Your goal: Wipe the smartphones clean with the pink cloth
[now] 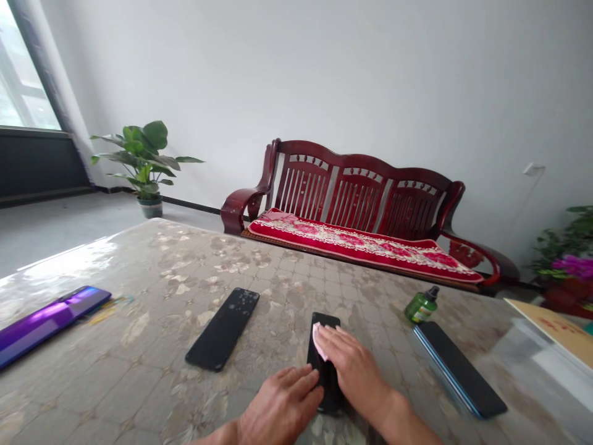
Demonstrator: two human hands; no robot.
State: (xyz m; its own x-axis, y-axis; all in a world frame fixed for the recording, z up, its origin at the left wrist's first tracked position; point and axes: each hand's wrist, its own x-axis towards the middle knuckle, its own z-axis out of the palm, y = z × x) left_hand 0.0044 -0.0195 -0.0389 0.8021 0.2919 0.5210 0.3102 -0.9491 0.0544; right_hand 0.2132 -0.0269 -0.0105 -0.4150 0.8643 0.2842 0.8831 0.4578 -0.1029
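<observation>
Head view: open left hand (282,402) rests against the middle phone (330,390), probably so it won't slide, while the right hand (354,358) holds a pink cloth (319,346) pressed on it.

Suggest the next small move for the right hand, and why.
Probably slide the pink cloth toward the near end of the phone under the hands: the right hand presses it against the far half, the near half isn't under the cloth, and the left hand seems to steady the left edge.
</observation>
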